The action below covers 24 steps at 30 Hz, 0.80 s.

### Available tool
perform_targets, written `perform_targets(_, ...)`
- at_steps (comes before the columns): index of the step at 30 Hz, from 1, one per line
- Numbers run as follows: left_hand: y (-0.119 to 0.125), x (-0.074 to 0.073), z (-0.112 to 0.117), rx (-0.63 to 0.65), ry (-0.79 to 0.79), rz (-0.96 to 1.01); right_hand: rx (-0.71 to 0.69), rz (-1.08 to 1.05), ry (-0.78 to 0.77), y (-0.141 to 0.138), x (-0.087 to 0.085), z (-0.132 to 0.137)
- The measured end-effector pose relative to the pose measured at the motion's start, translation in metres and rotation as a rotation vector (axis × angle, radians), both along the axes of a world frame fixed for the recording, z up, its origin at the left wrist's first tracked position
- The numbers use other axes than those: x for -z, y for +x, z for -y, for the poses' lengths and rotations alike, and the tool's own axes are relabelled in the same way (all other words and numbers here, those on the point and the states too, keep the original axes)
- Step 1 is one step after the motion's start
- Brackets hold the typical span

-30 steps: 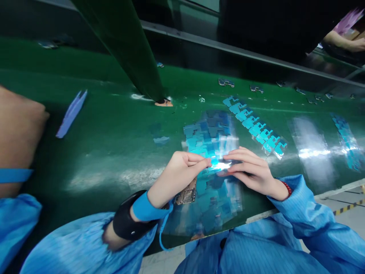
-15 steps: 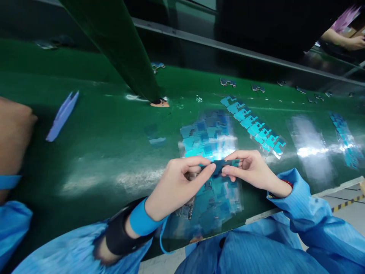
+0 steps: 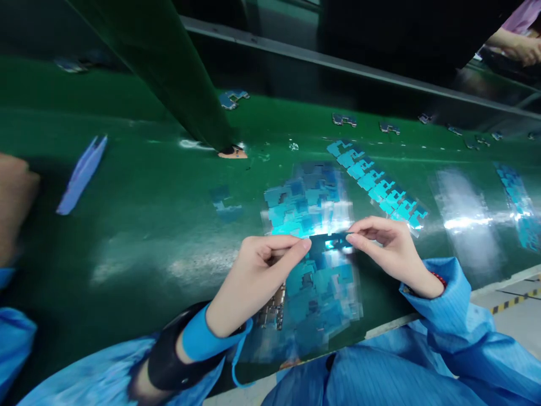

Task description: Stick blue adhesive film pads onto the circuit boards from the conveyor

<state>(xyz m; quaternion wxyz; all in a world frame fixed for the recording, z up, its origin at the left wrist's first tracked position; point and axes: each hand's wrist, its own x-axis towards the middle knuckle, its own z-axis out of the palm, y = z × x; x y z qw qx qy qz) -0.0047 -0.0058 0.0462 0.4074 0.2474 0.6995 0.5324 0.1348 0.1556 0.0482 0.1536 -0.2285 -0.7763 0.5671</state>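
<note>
Between my two hands a dark, thin film piece with cut-out edges (image 3: pixel 323 239) is stretched level. My left hand (image 3: pixel 264 270) pinches its left end between thumb and fingers. At its right end my right hand (image 3: pixel 386 245) has thumb and fingers closed on it. Below it lies a layered spread of blue die-cut film pieces (image 3: pixel 313 197) on a clear sheet. A circuit board (image 3: pixel 274 307) sits partly hidden under my left hand, at the left edge of that spread.
Purple tweezers (image 3: pixel 82 177) lie at left, near another person's blurred hand (image 3: pixel 14 208). A green post (image 3: pixel 181 79) rises from the bench. Circuit boards (image 3: pixel 344 119) line the back. A blue film strip (image 3: pixel 376 180) and a clear sheet (image 3: pixel 462 208) lie at right.
My hands have drawn apart, my right hand moving right, and the dark film piece now shows longer between them. The view has shifted slightly.
</note>
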Motion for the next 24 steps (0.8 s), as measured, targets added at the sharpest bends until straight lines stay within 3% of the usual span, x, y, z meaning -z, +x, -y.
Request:
perform_targets(3, -0.002, 0.002, 0.001, -0.071, -0.003, 0.12, 0.029, -0.047, 0.266, 0.003, 0.001, 0.0)
perform_targets(6, -0.006, 0.006, 0.003, -0.18, 0.055, 0.254, 0.13, -0.081, 0.382, 0.006, -0.002, -0.003)
perform_targets(11, -0.004, 0.011, 0.0, -0.198, 0.095, 0.38, 0.338, -0.139, 0.243, 0.007, -0.009, -0.007)
perform_targets(17, 0.004, 0.012, -0.001, -0.174, 0.135, 0.49, 0.146, -0.036, -0.069, 0.004, -0.006, -0.003)
perform_targets(24, 0.006, 0.009, 0.0, -0.115, 0.157, 0.546, 0.133, -0.052, -0.119, 0.006, -0.005, 0.002)
